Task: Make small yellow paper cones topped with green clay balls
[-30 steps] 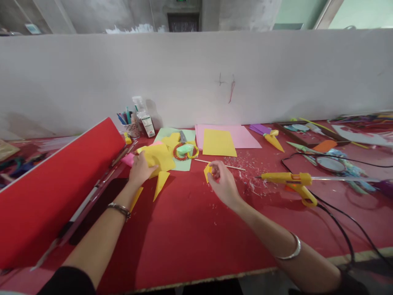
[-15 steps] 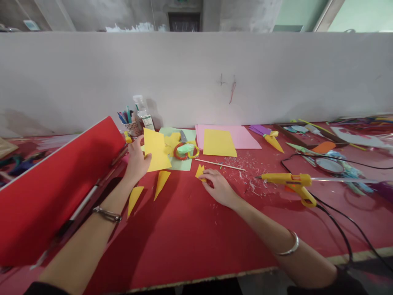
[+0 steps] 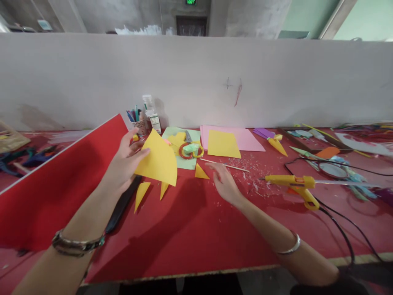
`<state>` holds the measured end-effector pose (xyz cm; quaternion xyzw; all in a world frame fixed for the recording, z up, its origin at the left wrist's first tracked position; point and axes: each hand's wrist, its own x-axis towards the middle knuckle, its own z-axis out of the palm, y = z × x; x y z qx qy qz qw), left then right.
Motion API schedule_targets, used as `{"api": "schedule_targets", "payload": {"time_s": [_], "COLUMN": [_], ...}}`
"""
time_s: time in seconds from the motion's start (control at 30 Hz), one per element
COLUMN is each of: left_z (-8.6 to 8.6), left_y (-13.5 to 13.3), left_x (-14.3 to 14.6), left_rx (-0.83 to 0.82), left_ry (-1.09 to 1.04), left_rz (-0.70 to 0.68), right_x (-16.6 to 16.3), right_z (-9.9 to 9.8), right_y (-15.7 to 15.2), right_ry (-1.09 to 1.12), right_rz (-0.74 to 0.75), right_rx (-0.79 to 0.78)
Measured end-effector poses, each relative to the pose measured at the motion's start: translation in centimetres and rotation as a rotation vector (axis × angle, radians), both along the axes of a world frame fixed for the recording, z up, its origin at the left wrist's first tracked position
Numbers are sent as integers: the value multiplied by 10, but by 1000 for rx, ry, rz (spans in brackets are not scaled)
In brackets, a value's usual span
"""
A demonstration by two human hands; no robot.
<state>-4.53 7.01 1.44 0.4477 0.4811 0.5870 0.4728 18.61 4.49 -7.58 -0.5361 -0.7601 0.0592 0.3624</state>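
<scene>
My left hand (image 3: pixel 123 159) pinches a yellow paper sheet (image 3: pixel 159 162) by its left edge, tilted above the red table. To the right, my right hand (image 3: pixel 225 183) hovers low with its fingers apart and nothing visible in them. Just left of its fingertips lies a small yellow paper triangle (image 3: pixel 201 172). Beneath the held sheet are two yellow cut pieces: a curved pointed piece (image 3: pixel 141 193) and another pointed piece (image 3: pixel 163 189), partly covered. Scissors with red and yellow handles (image 3: pixel 186 150) rest behind on pale green paper (image 3: pixel 184 164).
A yellow glue gun (image 3: pixel 290 181) with a black cord lies at the right. Behind are a yellow sheet (image 3: pixel 224 144), pink paper (image 3: pixel 251 141), a thin stick (image 3: pixel 231 166) and a paper carrot (image 3: pixel 278 146). A red board (image 3: pixel 70 176) leans at the left, near a pen cup (image 3: pixel 139 126).
My left hand has brought the yellow sheet nearer, and the sheet has turned. My right hand has let go of the small yellow piece and drawn away to the right.
</scene>
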Motion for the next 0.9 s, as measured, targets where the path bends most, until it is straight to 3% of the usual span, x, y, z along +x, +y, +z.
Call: {"api": "schedule_targets", "payload": {"time_s": [0.07,0.2,0.33,0.43,0.53,0.6,0.73,0.9], "left_z": [-1,-12,-35,-54,-67,-72,-77,-81], "left_y": [-18,-55,-76,-79,-75,-71,-59,-46], "left_x": [8,25,31,27,25,26,33,33], "left_rx": [-37,-157,-355,-116,277,446,568,545], "left_ry": [-100,-110,30,431,897,1102,1286,1380], "left_rz": [-19,-162,-357,-539,-490,-546,-901,-1036], "right_x": [-3,-7,0,10,20,26,35,46], "right_z": [13,35,37,29,20,15,4,0], "right_y": [-12,-44,-64,-71,-79,-83,-88,-86], "right_ry": [-74,-419,-470,-514,-504,-478,-368,-232], "right_rz": [34,264,333,380,424,436,471,521], "right_rx": [153,565,655,546,399,299,50,-258]}}
